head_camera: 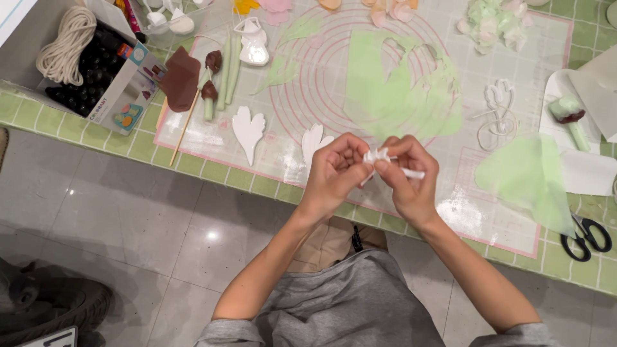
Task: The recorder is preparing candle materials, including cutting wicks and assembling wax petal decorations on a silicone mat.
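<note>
My left hand (334, 172) and my right hand (410, 177) meet over the near edge of a clear mat with pink circles (308, 83). Both pinch a small white clay piece on a white stick (385, 162), the fingertips pressed around its top. The stick pokes out to the right past my right thumb. Just behind my left hand lies a white petal-shaped cutout (313, 140), and a second white cutout (248, 130) lies further left.
Thin green sheets (392, 96) (527, 177) lie on the mat. Green stems with brown tips (212, 83), a wooden skewer (184, 128) and a brown sheet (181, 78) sit at left beside a box with white cord (64, 45). Black scissors (586, 236) rest at right.
</note>
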